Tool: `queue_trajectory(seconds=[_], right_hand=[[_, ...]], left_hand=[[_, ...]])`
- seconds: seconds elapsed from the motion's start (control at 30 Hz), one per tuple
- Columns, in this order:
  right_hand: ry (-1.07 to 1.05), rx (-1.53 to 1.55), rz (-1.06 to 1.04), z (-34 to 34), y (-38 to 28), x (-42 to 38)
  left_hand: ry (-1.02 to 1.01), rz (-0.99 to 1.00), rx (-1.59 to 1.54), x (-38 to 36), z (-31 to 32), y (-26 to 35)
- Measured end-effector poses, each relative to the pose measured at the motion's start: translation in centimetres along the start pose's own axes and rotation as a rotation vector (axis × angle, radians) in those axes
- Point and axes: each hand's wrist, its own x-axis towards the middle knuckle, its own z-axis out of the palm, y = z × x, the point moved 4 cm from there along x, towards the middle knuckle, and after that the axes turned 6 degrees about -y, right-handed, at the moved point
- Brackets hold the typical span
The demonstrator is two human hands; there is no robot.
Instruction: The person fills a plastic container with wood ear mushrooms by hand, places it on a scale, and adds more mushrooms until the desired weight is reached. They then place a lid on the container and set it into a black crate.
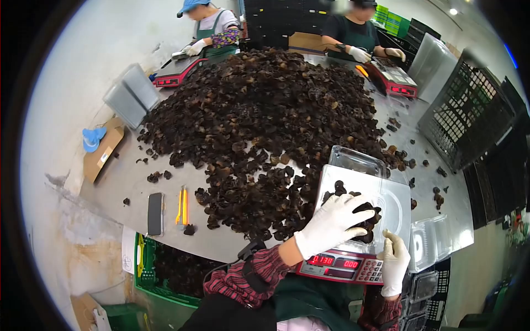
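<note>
My left hand (334,222), in a white glove, presses down on dark dried fungus (369,216) that fills a clear plastic clamshell box (395,204) standing on a red weighing scale (342,266). My right hand (394,262), also gloved, touches the box's near right edge above the scale's keypad. The box's lid (358,160) lies open behind it. A big heap of the same dark fungus (265,127) covers the metal table (127,176) right beside the scale.
A phone (155,213) and a yellow box cutter (182,206) lie near the table's front edge. Empty clear boxes (433,240) are stacked at my right. Two other gloved people work at red scales (176,71) (393,79) across the table. Black crates (469,116) stand on the right.
</note>
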Motion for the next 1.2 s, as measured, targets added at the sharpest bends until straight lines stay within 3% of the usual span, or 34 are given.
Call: queue_trajectory(seconds=[0.03,0.1,0.23,0.3,0.4,0.5,0.63,0.7,0.77,0.93,1.03,1.13,1.2], right_hand=[[-0.01,0.0,-0.002,0.0,0.1,-0.1],[0.019,0.073,0.072,-0.3,0.9,-0.3],[0.038,0.09,0.094,-0.6,2.1,-0.7],[0.043,0.086,0.107,-0.7,1.9,-0.8],[0.052,0.072,0.111,-0.8,1.6,-0.8],[0.067,0.062,0.104,-0.8,1.5,-0.8],[0.026,0.023,0.094,-0.4,1.0,-0.8],[0.014,0.026,0.071,-0.3,0.9,-1.0],[0.005,-0.01,0.071,-0.5,1.5,-1.2],[0.047,0.033,0.108,-1.0,2.0,-1.4],[0.031,0.008,0.056,-0.6,1.5,-1.2],[0.017,0.043,0.026,0.0,1.1,-1.0],[0.019,0.033,0.019,-0.1,1.3,-1.2]], left_hand=[[0.003,-0.01,0.003,-0.7,-0.6,-0.5],[0.208,-0.019,0.091,-3.0,-3.0,-2.2],[0.085,-0.465,0.351,-10.2,-4.8,-11.5],[0.017,-0.45,0.561,-13.2,-4.8,-14.0],[0.009,-0.522,0.313,-16.4,-4.8,-17.9],[0.141,-0.584,0.163,-14.7,-6.6,-15.6],[-0.06,-0.474,0.307,-11.8,-4.1,-12.5],[-0.15,-0.461,0.285,-13.0,-1.2,-15.4],[-0.101,-0.468,0.19,-13.6,-1.2,-17.3],[0.152,-0.508,-0.104,-8.9,-6.1,-12.5],[0.202,-0.286,-0.146,-4.2,-6.4,-5.6],[-0.112,0.014,0.008,-1.8,-3.0,-2.0],[-0.183,0.043,0.034,-1.9,-2.1,-1.7]])
